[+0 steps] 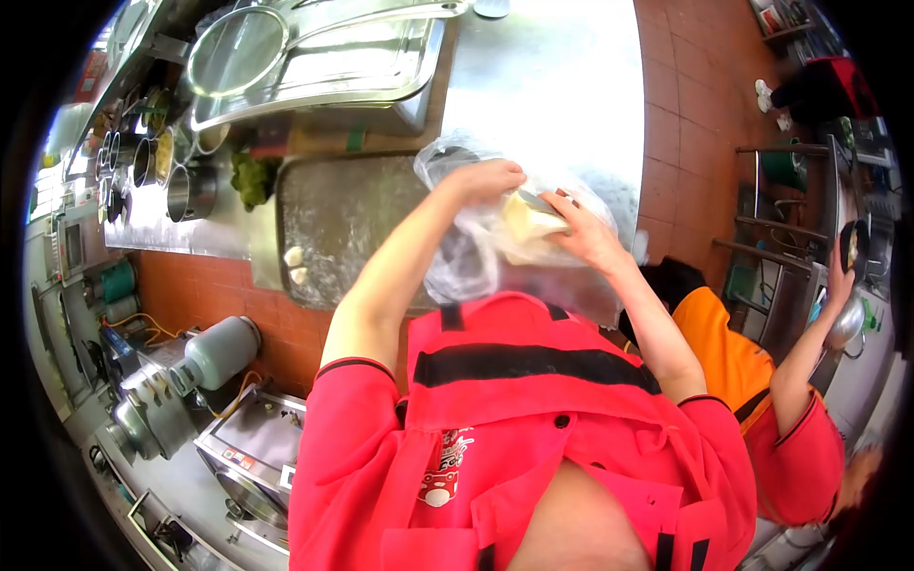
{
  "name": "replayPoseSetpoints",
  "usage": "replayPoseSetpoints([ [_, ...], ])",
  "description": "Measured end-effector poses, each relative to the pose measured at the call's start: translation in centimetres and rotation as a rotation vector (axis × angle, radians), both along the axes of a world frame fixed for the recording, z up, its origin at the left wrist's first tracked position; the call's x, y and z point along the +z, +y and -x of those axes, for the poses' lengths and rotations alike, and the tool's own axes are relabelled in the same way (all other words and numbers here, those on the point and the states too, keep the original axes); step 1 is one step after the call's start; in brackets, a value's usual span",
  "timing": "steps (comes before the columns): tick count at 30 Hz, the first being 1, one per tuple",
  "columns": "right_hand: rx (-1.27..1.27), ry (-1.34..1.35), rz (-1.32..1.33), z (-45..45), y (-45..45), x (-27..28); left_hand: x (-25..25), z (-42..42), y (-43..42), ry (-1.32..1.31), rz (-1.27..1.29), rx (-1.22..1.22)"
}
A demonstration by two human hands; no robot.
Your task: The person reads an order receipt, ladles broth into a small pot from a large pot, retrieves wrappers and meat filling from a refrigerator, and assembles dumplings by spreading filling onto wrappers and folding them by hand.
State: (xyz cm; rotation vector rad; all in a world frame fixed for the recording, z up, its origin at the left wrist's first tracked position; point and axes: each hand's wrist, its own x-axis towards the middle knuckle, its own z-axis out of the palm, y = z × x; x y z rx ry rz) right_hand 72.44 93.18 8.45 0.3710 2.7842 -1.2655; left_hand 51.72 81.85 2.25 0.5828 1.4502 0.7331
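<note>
A pale block [533, 221] lies in clear plastic wrapping [465, 257] over the near part of the steel counter. My right hand [588, 235] is closed on a flat blade, which rests against the top of the block. Just left of the block, my left hand [490, 181] has its fingers curled together at the plastic; what they pinch is too small to make out. Left of the plastic is a dark, floury tray [352, 214] with a few small white pieces [297, 266] at its left end.
Behind the tray stands a metal pan [405, 95] with a strainer [238, 52]. Steel pots [190, 193] and green leaves [253, 179] are at the left. A co-worker in red and orange [800, 457] is close on my right. Another person [828, 88] stands farther back.
</note>
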Motion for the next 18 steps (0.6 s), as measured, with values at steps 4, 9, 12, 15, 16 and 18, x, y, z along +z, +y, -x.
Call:
replayPoseSetpoints([
  [4,0.051,-0.115,0.008,0.4,0.3,0.9,-0.4,-0.6,-0.1,-0.075,0.017,0.061],
  [9,0.068,-0.215,0.104,0.9,0.3,2.0,0.2,-1.3,-0.3,-0.162,-0.004,0.153],
  [12,0.091,-0.196,0.061,0.7,0.4,1.5,-0.3,-1.4,-0.2,-0.147,-0.017,0.153],
  [15,0.062,-0.134,-0.009,-0.3,-0.2,0.3,-1.6,-1.1,0.2,-0.165,-0.049,0.225],
  [16,0.032,-0.127,-0.007,-0.4,-0.3,0.5,-2.0,-1.0,0.4,-0.18,-0.063,0.261],
  [18,-0.029,-0.115,-0.002,-0.3,-0.6,0.9,-1.6,-0.6,1.2,-0.036,-0.035,0.276],
])
